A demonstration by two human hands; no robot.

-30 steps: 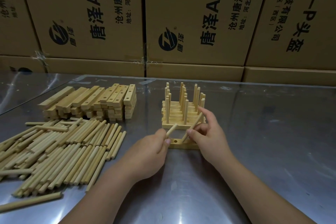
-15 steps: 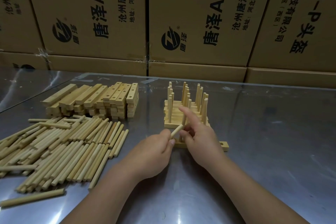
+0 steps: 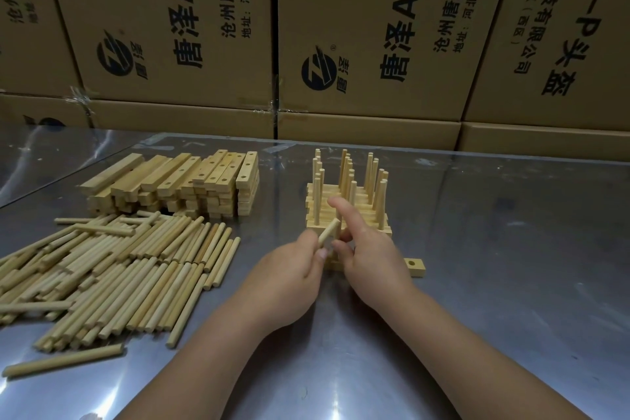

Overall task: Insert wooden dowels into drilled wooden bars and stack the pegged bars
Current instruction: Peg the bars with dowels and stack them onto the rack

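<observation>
**A wall of boxes behind a steel table**

A shiny metal table fills the lower part of the view. Its surface is scuffed and scratched, and it throws back pale patches of light near the front edge and at the far left. Along its far edge stands a wall of brown cardboard boxes, packed tight side by side. The tall upper row sits on a lower row, of which only a strip shows. The boxes carry black Chinese lettering turned sideways, the letters "AH4" and a round black logo. Clear packing tape wrinkles at a box corner on the left. The light is dim and warm.
</observation>
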